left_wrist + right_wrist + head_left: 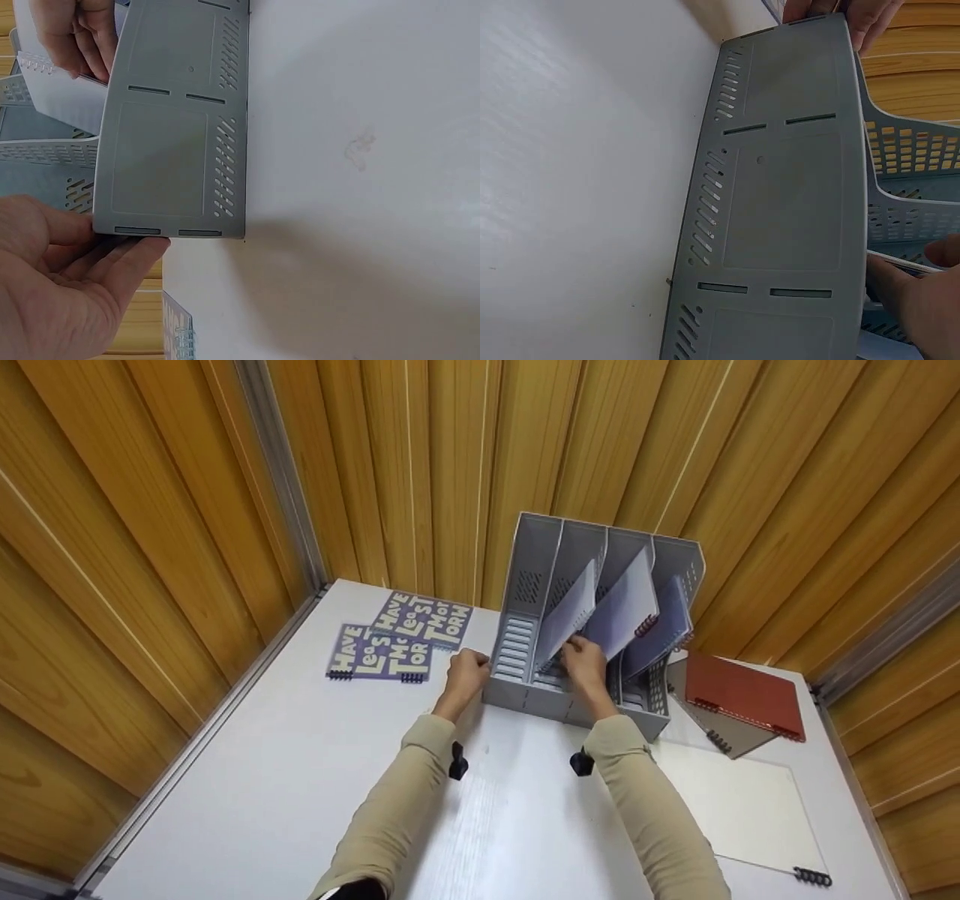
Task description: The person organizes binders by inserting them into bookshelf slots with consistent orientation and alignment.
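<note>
A grey file organizer (525, 694) with upright dividers stands on the table. My left hand (466, 671) grips its front left corner, thumb over the upper edge and fingers along the side, as the left wrist view shows the hand (82, 277). My right hand (586, 667) reaches inside and pinches the lower edge of a pale spiral notebook (568, 619) in the second compartment from the left. Right of it leans a lavender notebook (622, 604) with a red coil, then a blue notebook (664, 630). The right hand (922, 300) partly hides the pinched edge in the right wrist view.
Two purple lettered notebooks (379, 654) overlap on the table left of the organizer. A red notebook (742, 694) lies partly over a grey-brown one (739, 739) at the right. Nearer lies a cream notebook (742, 802) with a black coil. Wooden panels (450, 472) rise behind.
</note>
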Demonstrator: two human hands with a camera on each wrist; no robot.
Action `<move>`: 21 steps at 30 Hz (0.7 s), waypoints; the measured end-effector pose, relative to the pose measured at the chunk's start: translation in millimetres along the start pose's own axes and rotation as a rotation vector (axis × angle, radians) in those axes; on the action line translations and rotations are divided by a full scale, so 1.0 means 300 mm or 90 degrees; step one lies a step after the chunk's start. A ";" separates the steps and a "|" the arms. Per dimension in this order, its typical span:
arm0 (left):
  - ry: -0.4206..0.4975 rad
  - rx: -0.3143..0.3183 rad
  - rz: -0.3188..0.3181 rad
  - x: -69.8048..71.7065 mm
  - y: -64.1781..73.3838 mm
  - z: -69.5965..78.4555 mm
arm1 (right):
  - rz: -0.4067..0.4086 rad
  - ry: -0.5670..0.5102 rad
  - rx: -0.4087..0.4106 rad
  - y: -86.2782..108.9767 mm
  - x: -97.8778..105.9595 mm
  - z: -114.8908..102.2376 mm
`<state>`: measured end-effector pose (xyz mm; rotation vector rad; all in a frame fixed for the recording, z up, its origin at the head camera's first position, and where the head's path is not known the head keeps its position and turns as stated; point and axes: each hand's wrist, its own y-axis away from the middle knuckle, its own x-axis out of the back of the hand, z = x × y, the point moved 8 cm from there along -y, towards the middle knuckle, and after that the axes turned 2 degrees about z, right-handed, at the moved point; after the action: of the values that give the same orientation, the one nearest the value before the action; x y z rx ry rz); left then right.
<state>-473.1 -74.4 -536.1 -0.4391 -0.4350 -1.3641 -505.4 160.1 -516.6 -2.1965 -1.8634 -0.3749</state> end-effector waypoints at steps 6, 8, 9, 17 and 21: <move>-0.001 -0.006 0.007 -0.004 0.017 -0.002 | -0.080 -0.077 -0.008 0.123 0.036 0.017; -0.007 -0.009 0.006 -0.007 0.021 0.001 | -0.094 -0.112 -0.006 0.165 0.062 0.027; -0.007 -0.008 0.002 -0.010 0.022 0.002 | -0.097 -0.131 -0.005 0.186 0.077 0.032; -0.015 0.008 -0.007 -0.009 0.013 0.002 | -0.112 -0.214 0.010 0.353 0.227 0.088; -0.010 0.012 -0.007 -0.005 0.008 -0.001 | -0.107 -0.205 -0.005 0.427 0.312 0.141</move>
<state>-470.8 -72.9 -537.2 -0.4326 -0.4635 -1.3660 -362.6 240.7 -526.1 -2.2178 -2.2226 -0.0569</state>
